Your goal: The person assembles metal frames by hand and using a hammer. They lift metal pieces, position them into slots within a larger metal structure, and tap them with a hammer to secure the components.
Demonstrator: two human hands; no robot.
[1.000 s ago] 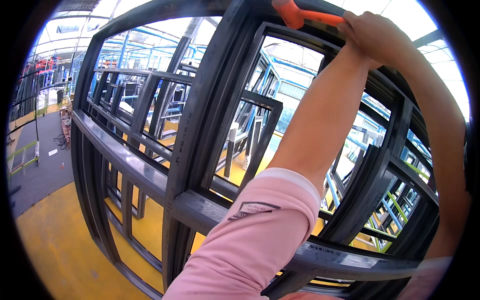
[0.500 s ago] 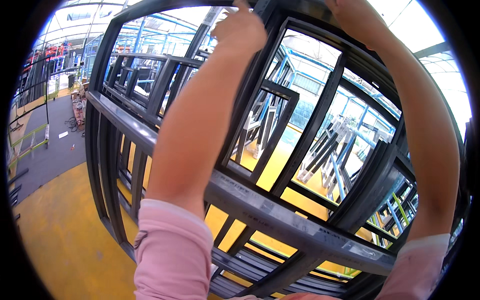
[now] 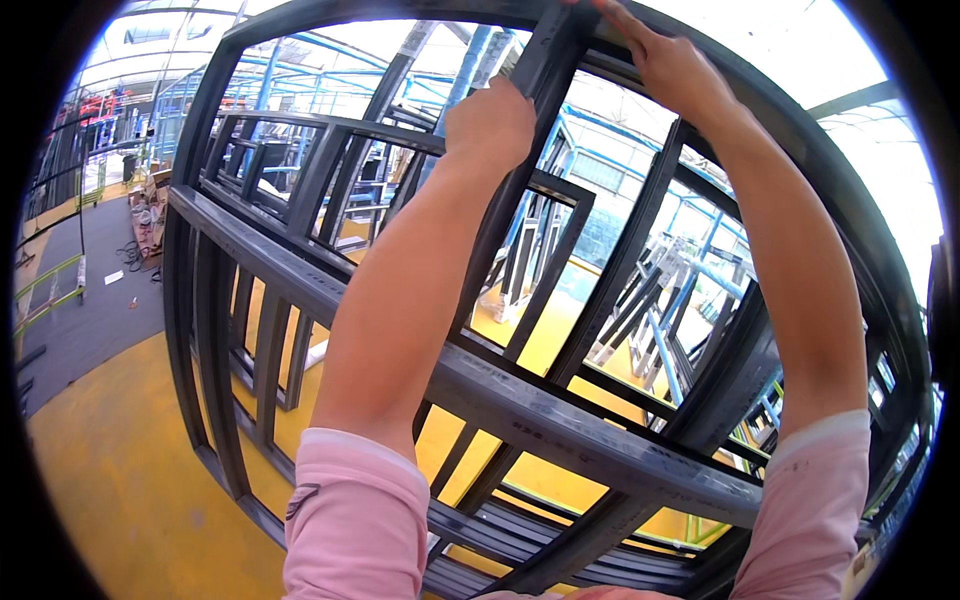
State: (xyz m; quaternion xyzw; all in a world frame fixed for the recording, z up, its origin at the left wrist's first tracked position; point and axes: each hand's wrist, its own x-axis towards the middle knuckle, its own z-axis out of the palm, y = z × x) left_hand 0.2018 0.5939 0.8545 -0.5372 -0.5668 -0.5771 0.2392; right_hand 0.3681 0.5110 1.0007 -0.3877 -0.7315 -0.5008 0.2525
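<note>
A large dark grey metal window frame [image 3: 590, 425] with several openings stands tilted before me. My left hand [image 3: 490, 125] is raised and closed round its dark upright [image 3: 545, 70], the fingertips hidden at the bar's edge. Higher and to the right, my right hand [image 3: 675, 75] lies against the top bar [image 3: 745, 65]. One of its fingers is stretched leftward toward the place where upright and top bar meet; the tip is at the picture's upper edge. The other right fingers are partly hidden.
Through the openings, more dark frames [image 3: 535, 250] and blue posts [image 3: 468, 75] show behind. Dark lengths of profile lie low behind the frame, over a yellow floor [image 3: 130, 450]. At the left are a grey mat [image 3: 100, 330], brown cartons [image 3: 148, 210] and a yellow-green rack [image 3: 50, 295].
My left hand has come down and closed on the upright. The right hand has shifted left along the top bar toward the joint. The whole view has moved slightly.
</note>
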